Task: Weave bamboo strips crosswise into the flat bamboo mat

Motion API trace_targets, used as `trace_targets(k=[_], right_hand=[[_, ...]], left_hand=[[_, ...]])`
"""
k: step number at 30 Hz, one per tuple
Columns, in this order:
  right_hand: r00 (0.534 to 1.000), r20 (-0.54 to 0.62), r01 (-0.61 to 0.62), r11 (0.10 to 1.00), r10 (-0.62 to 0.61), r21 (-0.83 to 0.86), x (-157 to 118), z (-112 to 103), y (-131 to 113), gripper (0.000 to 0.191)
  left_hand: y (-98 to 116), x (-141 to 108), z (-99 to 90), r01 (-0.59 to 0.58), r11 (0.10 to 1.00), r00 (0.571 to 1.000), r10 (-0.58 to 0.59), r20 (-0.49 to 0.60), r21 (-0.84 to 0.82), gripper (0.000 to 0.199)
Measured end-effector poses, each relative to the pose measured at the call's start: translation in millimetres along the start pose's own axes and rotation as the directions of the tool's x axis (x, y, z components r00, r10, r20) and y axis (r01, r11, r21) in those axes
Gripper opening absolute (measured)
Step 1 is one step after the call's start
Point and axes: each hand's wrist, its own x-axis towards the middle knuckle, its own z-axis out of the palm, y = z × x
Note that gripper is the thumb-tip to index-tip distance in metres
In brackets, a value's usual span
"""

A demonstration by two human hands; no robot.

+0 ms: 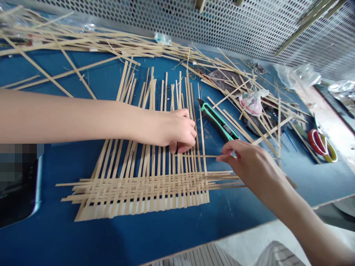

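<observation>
A half-woven mat of thin bamboo strips (138, 188) lies on the blue table, its lower part interlaced and its long upright strips loose toward the back. Over those upright strips, my left hand (181, 131) is closed, fingers curled down around some of them; its fingertips are partly hidden. My right hand (246, 159), to the right of the mat, pinches the right end of a thin crosswise bamboo strip (205, 156). That strip runs leftward among the uprights, above the woven band. A green and black utility knife (219, 122) lies just beyond my right hand.
Loose bamboo strips (111, 44) are piled along the back and right. Scissors with red and yellow handles (318, 144) lie at right, near crumpled plastic bags (253, 101). A perforated metal panel (177, 22) stands behind the table (172, 236). A dark device (19, 199) sits at left.
</observation>
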Motion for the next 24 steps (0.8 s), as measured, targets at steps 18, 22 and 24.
trace_targets(k=[18,22,24], right_hand=[[0.998,0.039,0.042,0.995,-0.046,0.088,4,-1,3,0.016],[0.999,0.041,0.026,0.997,-0.029,0.076,6,-2,0,0.014],[0.999,0.042,0.018,0.997,-0.022,0.079,7,-1,-1,0.015]], left_hand=[[4,-8,4.2,0.204,0.96,0.976,-0.215,-0.037,-0.194,0.033],[5,-4,1.9,0.245,0.949,0.966,-0.256,-0.031,-0.198,0.035],[5,-2,-0.7,0.256,0.944,0.965,-0.263,-0.007,-0.208,0.035]])
